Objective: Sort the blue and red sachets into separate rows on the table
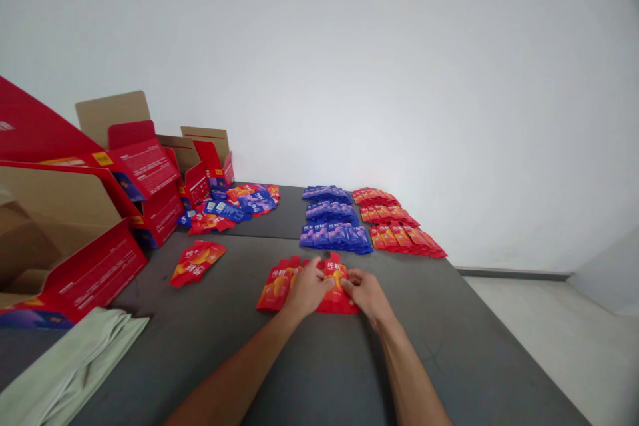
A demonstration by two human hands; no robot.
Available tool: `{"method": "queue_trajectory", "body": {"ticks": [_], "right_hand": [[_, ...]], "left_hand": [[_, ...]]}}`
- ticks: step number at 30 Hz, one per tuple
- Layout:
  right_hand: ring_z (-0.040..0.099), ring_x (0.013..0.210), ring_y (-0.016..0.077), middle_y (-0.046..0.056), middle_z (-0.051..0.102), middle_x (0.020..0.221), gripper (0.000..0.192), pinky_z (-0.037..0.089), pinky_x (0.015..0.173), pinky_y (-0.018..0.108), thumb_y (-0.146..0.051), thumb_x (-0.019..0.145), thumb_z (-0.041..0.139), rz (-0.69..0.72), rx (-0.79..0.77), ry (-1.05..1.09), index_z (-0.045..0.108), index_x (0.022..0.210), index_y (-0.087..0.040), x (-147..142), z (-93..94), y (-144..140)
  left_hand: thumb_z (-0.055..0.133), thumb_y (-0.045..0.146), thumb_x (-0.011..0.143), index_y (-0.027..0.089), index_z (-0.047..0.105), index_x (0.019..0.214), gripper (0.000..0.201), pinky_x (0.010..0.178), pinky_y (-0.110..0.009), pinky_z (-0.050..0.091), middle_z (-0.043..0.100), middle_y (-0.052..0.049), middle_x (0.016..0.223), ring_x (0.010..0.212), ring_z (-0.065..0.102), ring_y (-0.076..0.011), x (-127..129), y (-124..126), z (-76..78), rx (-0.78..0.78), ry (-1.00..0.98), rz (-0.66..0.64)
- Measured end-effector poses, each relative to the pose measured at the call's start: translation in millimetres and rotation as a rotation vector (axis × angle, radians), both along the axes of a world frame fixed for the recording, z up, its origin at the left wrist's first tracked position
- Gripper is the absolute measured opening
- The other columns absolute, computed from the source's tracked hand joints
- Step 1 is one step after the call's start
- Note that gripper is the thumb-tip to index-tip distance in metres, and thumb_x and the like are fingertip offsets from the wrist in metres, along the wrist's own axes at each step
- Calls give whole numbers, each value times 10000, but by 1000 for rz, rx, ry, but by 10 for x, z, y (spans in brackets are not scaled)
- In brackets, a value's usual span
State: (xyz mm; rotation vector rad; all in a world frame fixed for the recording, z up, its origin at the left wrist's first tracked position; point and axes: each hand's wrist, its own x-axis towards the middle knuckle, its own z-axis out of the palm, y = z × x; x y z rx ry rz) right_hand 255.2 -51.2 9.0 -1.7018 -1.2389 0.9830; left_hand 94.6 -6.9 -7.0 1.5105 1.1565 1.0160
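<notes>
Red sachets (279, 286) lie fanned on the grey bench (324, 366), just in front of me, overlapping one another. My left hand (307, 289) rests on top of the fan, fingers bent down over the middle packs. My right hand (367, 293) touches the fan's right edge, thumb and fingers closed on the outermost sachet; left grip pressing flat rather than pinching, as far as I can see.

Beyond the fan, three rows of blue sachets (332, 223) sit side by side with three rows of red ones (399, 226), each row neatly overlapped. Left of those, a loose mixed heap (234, 206) of blue and red packs. A small separate red stack (197, 263) lies left of my hands, apart from the fan.

Open red cartons (124, 193) with brown cardboard insides stand along the left edge. Pale green cloth (74, 363) lies folded at the near left corner. White wall behind.
</notes>
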Motion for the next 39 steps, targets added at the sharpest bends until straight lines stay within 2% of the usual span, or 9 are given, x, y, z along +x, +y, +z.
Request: {"method": "queue_trajectory", "body": {"ticks": [4, 8, 13, 15, 17, 21, 29, 35, 39], "right_hand": [[597, 591, 143, 27, 699, 736, 273, 405, 564, 238, -303, 792, 586, 24, 15, -223, 687, 1015, -183, 54, 9, -21], [649, 723, 171, 38, 719, 804, 303, 426, 653, 248, -274, 791, 582, 12, 8, -406, 694, 1061, -194, 89, 42, -32], [642, 699, 180, 49, 709, 764, 214, 415, 636, 260, -281, 795, 587, 29, -2, -528, 722, 940, -200, 93, 25, -53], [643, 718, 188, 63, 712, 798, 230, 424, 653, 266, -291, 795, 590, 38, 17, -573, 720, 959, -193, 94, 3, -57], [650, 763, 198, 84, 716, 869, 321, 441, 694, 274, -294, 796, 591, 31, 37, -601, 692, 1076, -174, 95, -18, -59], [662, 828, 202, 87, 716, 931, 405, 458, 758, 277, -288, 818, 559, 53, 49, -586, 638, 1201, -182, 89, -23, -69], [664, 899, 226, 102, 713, 966, 415, 469, 815, 303, -300, 829, 545, 67, 29, -551, 646, 1215, -182, 78, 1, -87], [650, 914, 225, 120, 693, 1018, 352, 471, 830, 306, -318, 846, 528, -9, 85, -639, 682, 1126, -172, 53, 53, -50], [647, 895, 218, 130, 676, 1028, 345, 472, 823, 298, -298, 863, 499, 4, 121, -683, 678, 1120, -153, -149, 124, 39]], "left_hand": [[600, 230, 758, 187, 710, 1033, 299, 709, -310, 452, 697, -80, 845, 736, 622, -205, -8, -119, 122, 184, 261, -125], [551, 207, 780, 188, 704, 1082, 339, 861, -341, 439, 678, -106, 992, 938, 605, -235, 3, -216, 225, 301, 483, -160], [532, 243, 814, 191, 687, 1138, 362, 994, -356, 384, 637, -117, 1137, 1114, 529, -254, 13, -248, 183, 351, 604, -191], [526, 268, 829, 192, 704, 1085, 321, 987, -364, 388, 621, -118, 1136, 1098, 520, -259, 6, -257, 174, 373, 632, -194], [507, 279, 848, 201, 709, 1064, 306, 987, -385, 378, 613, -112, 1134, 1079, 511, -262, -3, -267, 181, 402, 654, -207], [433, 270, 892, 234, 682, 1157, 366, 987, -427, 344, 613, -94, 1193, 1077, 488, -274, -19, -274, 200, 440, 693, -247], [403, 262, 903, 245, 655, 1222, 407, 965, -420, 351, 613, -74, 1250, 1096, 463, -285, -27, -263, 143, 440, 681, -237], [391, 237, 899, 251, 643, 1229, 415, 962, -413, 357, 606, -68, 1261, 1104, 460, -274, -82, -315, 222, 451, 674, -208], [418, 208, 871, 260, 641, 1216, 414, 966, -426, 352, 602, -69, 1259, 1111, 459, -279, -217, -320, 269, 463, 694, -178]]}}
